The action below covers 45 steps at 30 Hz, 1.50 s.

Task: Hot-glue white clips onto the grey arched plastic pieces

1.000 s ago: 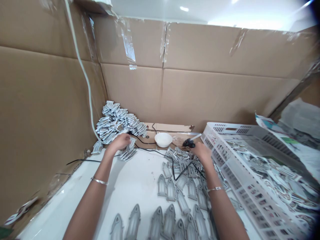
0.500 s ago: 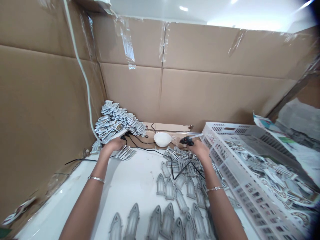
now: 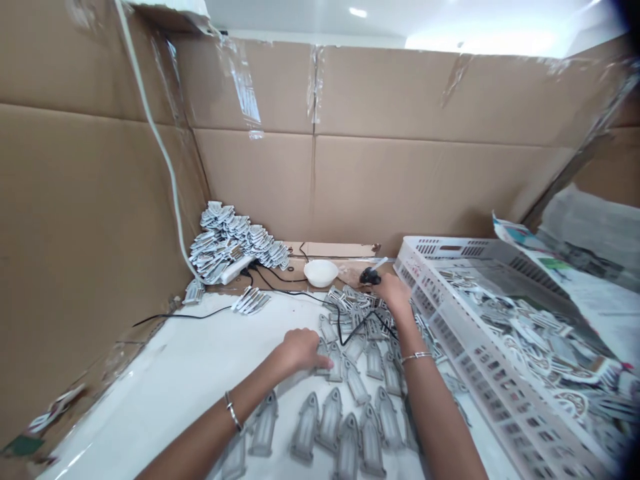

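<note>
My right hand grips a black hot glue gun with a pale stick showing at its rear, and a thin black cord trails from it across the pieces. My left hand lies low over the white table, its fingertips touching a grey arch-shaped piece. Several more of these grey pointed-arch pieces lie in loose rows around it. A tangled heap of them sits just below my right hand. A small bundle of pieces lies at the back left.
A tall pile of stacked pieces leans in the back left corner beside a white power strip. A white bowl stands at the back. A white plastic crate full of printed pieces sits at right. Cardboard walls surround the table.
My left hand has moved from the back left, near the power strip, forward and right onto the grey pieces. My right hand stays on the glue gun, and the view has tilted slightly.
</note>
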### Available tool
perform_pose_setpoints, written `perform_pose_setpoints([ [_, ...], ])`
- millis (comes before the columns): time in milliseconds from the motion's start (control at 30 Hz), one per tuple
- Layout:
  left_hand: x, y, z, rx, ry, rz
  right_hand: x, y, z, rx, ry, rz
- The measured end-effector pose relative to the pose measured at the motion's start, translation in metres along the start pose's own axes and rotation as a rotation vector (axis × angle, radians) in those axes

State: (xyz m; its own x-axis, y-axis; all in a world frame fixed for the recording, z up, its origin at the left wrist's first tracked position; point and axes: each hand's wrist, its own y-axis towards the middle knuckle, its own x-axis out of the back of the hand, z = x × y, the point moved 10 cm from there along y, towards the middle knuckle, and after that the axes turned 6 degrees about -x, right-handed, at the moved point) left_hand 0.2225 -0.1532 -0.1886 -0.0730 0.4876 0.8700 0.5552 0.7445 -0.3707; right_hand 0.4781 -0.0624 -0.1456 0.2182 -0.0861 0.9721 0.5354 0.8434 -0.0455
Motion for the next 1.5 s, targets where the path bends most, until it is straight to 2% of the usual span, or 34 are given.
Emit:
perform_pose_setpoints([
  [167, 0.001, 0.008, 0.015, 0.025, -0.089, -0.045, 0.021, -0.010, 0.004, 0.008, 0.037, -0.043],
  [267, 0.003, 0.014, 0.028, 0.007, -0.188, -0.091, 0.032, -0.020, 0.019, 0.089, 0.087, -0.054],
  [333, 0.012, 0.019, 0.035, -0.017, -0.285, -0.130, 0.039, -0.029, 0.032, 0.142, 0.120, -0.050],
  [400, 0.032, 0.024, 0.039, -0.054, -0.399, -0.203, 0.049, -0.040, 0.044, 0.187, 0.207, -0.053],
  [500, 0.080, 0.026, 0.040, -0.125, -0.553, -0.352, 0.078, -0.065, 0.065, 0.345, 0.488, -0.148],
  [600, 0.127, 0.013, 0.039, -0.197, -0.815, -0.519, 0.107, -0.095, 0.078, 0.517, 0.740, -0.239],
  [700, 0.149, -0.004, 0.039, -0.253, -1.094, -0.619, 0.118, -0.111, 0.081, 0.556, 0.882, -0.226],
  [767, 0.152, -0.010, 0.036, -0.273, -1.139, -0.616, 0.119, -0.115, 0.082, 0.551, 0.954, -0.211],
  [933, 0.152, -0.011, 0.025, -0.342, -1.093, -0.563, 0.113, -0.118, 0.085, 0.497, 1.061, -0.188],
  [1133, 0.150, -0.010, 0.008, -0.400, -1.051, -0.494, 0.088, -0.116, 0.088, 0.336, 1.111, -0.025],
  [1367, 0.147, -0.012, -0.003, -0.420, -1.041, -0.445, 0.074, -0.119, 0.108, 0.427, 1.189, 0.167],
  [1500, 0.151, -0.017, -0.005, -0.442, -1.020, -0.438, 0.076, -0.121, 0.108, 0.432, 1.254, 0.160],
])
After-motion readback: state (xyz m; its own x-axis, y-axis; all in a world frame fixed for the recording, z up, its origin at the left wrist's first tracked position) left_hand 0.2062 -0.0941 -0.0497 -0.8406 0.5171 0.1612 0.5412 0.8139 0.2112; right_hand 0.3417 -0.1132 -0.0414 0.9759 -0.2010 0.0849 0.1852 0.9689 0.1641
